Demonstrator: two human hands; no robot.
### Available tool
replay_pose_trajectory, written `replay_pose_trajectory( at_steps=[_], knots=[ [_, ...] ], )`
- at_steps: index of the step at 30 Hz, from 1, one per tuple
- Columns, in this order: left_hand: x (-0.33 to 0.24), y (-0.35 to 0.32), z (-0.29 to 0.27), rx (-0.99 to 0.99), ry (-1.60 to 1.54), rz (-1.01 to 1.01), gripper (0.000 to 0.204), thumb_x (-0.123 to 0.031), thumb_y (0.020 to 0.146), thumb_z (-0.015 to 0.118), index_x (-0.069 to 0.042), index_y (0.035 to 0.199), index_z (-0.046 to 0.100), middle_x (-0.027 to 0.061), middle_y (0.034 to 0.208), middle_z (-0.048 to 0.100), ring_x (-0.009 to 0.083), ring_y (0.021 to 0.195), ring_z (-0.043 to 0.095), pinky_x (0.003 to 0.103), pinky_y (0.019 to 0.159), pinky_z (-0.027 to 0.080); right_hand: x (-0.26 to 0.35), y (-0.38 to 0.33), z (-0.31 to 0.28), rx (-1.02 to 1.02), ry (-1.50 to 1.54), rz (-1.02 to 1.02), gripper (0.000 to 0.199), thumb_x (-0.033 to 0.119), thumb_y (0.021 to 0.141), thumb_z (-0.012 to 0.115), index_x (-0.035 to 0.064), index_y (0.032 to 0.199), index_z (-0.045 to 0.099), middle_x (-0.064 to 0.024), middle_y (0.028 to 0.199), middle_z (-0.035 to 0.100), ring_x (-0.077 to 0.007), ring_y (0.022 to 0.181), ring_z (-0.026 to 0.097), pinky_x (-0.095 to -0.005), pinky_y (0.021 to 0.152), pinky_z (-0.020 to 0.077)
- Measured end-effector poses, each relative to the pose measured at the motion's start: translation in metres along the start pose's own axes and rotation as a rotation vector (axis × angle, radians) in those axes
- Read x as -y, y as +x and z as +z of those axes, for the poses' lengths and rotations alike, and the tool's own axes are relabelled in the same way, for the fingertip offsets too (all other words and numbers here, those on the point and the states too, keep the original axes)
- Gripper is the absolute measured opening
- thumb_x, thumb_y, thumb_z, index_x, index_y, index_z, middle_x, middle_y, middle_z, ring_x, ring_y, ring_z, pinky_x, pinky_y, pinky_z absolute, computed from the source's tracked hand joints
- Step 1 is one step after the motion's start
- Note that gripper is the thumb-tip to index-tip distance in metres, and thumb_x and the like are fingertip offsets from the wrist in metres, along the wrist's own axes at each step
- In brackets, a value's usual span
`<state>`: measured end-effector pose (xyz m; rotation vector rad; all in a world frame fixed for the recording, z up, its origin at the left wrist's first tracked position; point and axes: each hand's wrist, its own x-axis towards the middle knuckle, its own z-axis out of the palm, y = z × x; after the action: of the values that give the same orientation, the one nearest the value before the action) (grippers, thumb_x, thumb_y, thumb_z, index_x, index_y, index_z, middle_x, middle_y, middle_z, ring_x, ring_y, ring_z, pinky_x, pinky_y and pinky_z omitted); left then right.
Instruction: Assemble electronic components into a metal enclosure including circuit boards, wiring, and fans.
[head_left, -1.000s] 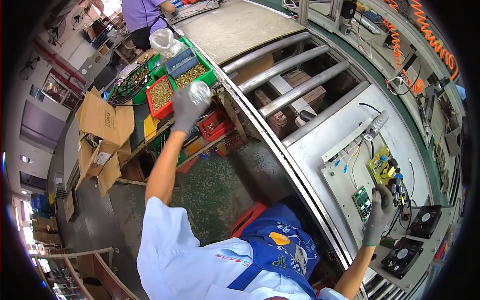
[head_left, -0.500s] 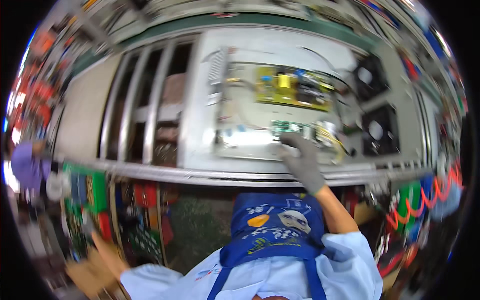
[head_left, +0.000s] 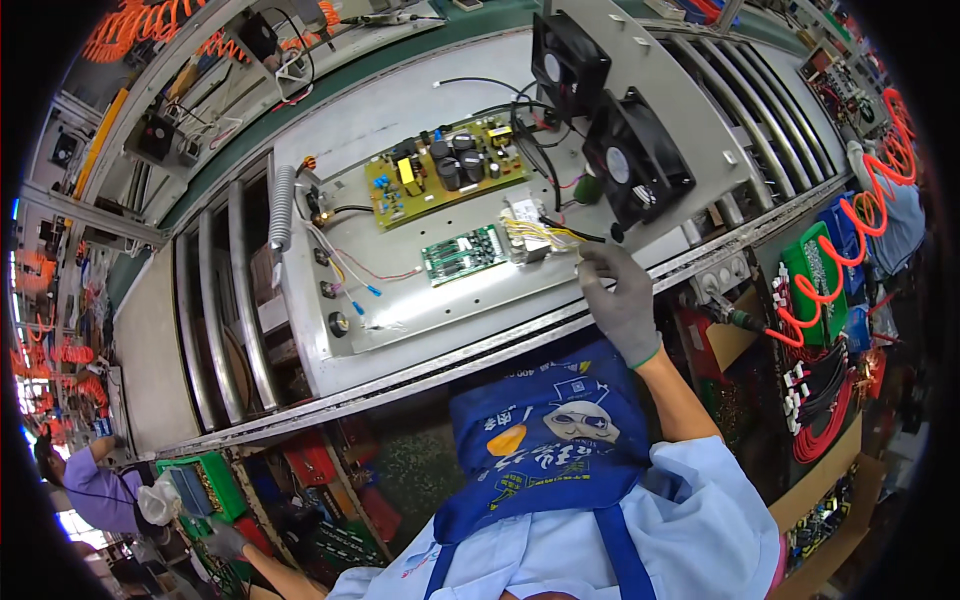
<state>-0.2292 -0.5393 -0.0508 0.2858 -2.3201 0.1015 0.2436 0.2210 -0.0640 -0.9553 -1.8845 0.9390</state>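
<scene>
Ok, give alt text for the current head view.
A gloved right hand is at yellow wires beside a green circuit board on a metal chassis with two black fans; the gloved left hand is near a green bin, lower left.

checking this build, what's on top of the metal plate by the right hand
A large yellow circuit board, smaller green board and yellow wires show; the plate beneath both boards is covered.

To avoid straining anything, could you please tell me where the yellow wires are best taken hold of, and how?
Probably pinch the yellow wires near their right end, coming from the near right, where the right hand is: there they draw together beyond the silver block, whereas over it they spread apart.
</scene>
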Motion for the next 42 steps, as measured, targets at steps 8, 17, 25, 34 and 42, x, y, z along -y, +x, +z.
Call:
replay_pose_trajectory(
  at_steps=[8,17,25,34,42],
  knots=[
    [-0.308,-0.156,-0.086,0.595,-0.959,0.331,0.049,-0.02,0.1,0.06,0.005,0.142,0.049,0.0236,0.14,0.056,0.0317,0.131,0.053,0.041,0.111,0.04,-0.03,0.001,-0.009,0.163,-0.714,0.009,0.076,0.043,0.078,0.075,0.0081,0.14,0.048,-0.0179,0.117,0.064,-0.0321,0.1,0.069,-0.043,0.08,0.0569],
    [-0.439,-0.235,-0.11,0.907,-1.364,0.459,0.047,-0.025,0.1,0.059,0.007,0.135,0.054,0.0172,0.124,0.065,0.0221,0.113,0.06,0.036,0.098,0.047,-0.049,-0.006,-0.011,0.069,-0.492,-0.136,0.031,0.023,0.09,0.065,0.0049,0.115,0.063,-0.0157,0.098,0.067,-0.0347,0.08,0.069,-0.044,0.068,0.056],
    [-0.44,-0.241,-0.139,0.948,-1.305,0.257,0.041,-0.018,0.096,0.061,0.006,0.129,0.058,0.0181,0.116,0.067,0.0237,0.106,0.062,0.038,0.095,0.049,0.025,0.005,-0.034,-0.002,-0.025,-0.264,0.027,0.005,0.086,0.07,0.0034,0.112,0.066,-0.0139,0.087,0.063,-0.0272,0.068,0.066,-0.0372,0.06,0.0524],
    [-0.505,-0.282,-0.302,1.554,-1.811,0.202,0.043,-0.029,0.101,0.059,0.005,0.127,0.059,0.0128,0.109,0.068,0.0175,0.095,0.065,0.031,0.084,0.052,0.088,0.029,0.016,0.444,0.03,-0.445,0.037,0.012,0.086,0.074,0.0047,0.121,0.064,-0.0136,0.092,0.064,-0.0265,0.074,0.065,-0.0368,0.066,0.0525],
    [-0.517,-0.328,-0.273,1.915,-1.768,-0.039,0.031,-0.027,0.106,0.052,0.001,0.113,0.062,0.002,0.087,0.063,0.0078,0.076,0.058,0.024,0.072,0.05,0.089,0.031,0.04,0.592,-0.293,-0.78,0.046,0.019,0.085,0.075,0.0062,0.126,0.06,-0.0134,0.105,0.066,-0.0302,0.096,0.067,-0.0431,0.093,0.05]
  ],
)
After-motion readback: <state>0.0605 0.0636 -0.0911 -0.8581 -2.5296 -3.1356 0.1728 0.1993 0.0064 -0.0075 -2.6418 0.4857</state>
